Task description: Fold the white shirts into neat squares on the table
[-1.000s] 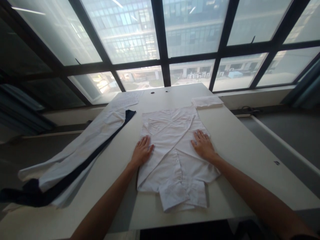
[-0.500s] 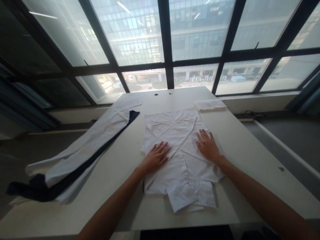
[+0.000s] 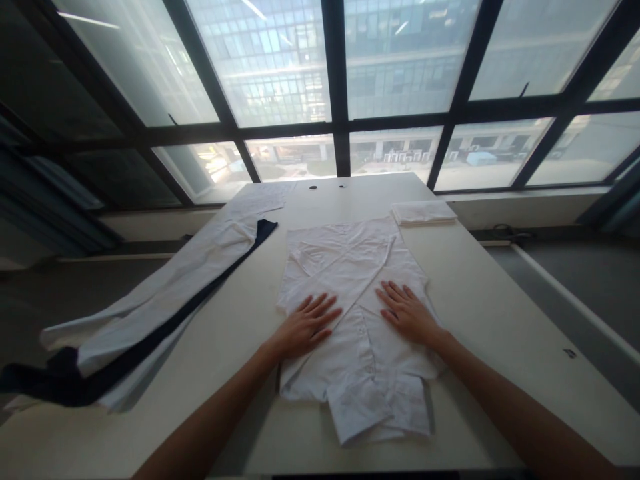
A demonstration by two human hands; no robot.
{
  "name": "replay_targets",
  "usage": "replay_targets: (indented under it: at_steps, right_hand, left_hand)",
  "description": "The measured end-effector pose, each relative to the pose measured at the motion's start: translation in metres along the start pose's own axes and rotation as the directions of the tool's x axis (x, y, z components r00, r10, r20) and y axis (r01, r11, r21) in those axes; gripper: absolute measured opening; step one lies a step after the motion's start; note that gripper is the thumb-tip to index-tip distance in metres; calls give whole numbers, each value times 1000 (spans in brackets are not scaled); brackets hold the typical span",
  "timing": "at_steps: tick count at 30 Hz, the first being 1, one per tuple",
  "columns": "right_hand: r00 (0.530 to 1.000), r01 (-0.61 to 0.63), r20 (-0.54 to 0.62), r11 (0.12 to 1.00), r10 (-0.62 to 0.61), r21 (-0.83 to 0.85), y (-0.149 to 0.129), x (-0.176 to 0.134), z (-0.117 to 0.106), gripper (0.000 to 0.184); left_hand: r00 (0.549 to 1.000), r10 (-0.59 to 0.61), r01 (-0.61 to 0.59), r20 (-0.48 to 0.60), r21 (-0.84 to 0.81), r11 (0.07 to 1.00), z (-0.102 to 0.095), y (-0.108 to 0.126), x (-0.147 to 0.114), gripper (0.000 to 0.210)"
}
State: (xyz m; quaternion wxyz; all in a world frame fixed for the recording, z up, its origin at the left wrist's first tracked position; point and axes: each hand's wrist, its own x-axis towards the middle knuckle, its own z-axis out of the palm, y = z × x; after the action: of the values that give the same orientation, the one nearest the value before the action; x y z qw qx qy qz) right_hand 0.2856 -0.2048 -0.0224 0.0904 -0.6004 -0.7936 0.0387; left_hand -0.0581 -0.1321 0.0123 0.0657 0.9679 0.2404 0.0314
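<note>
A white button-up shirt (image 3: 345, 267) lies on the table in front of me, its sides folded inward. The button strip and the cuffs or sleeve ends point toward the near edge. On the left half of the cloth my left hand (image 3: 307, 325) rests flat, fingers stretched out. My right hand (image 3: 407, 312) presses flat on the right half, fingers slightly spread. Neither hand grips the fabric. Creases cross the shirt's middle and far part.
The white table (image 3: 500, 333) reaches to the windows. Along its left side lie white garments (image 3: 170, 273) with a dark navy cloth (image 3: 200, 297) among them. At the far right sits a folded white cloth (image 3: 423, 212). Two small dark spots mark the far end.
My right hand has slid nearer to me and inward over the shirt. My left hand stays flat, slightly nearer. The view has shifted a little.
</note>
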Motion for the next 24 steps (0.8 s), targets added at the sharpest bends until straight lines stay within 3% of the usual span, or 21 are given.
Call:
replay_targets:
  at_steps: [11, 14, 17, 21, 24]
  right_hand:
    - [1000, -20, -15, 1000, 20, -3, -2, -3, -2, 57]
    - [1000, -24, -12, 1000, 24, 7, -3, -2, -2, 57]
    - [999, -38, -11, 999, 38, 7, -3, -2, -2, 57]
    - [998, -55, -2, 998, 55, 20, -3, -1, -3, 56]
    - [998, -64, 6, 998, 64, 23, -3, -1, -4, 57]
  left_hand:
    - [994, -111, 111, 11, 34, 993, 1, -10, -37, 55]
    - [986, -166, 166, -1, -11, 986, -7, 0, -23, 48]
    - [978, -204, 201, -53, -59, 978, -9, 9, 8, 42]
    - [961, -241, 237, -134, -45, 970, 8, 6, 43, 51]
    - [956, -263, 263, -128, -12, 965, 26, -5, 51, 55]
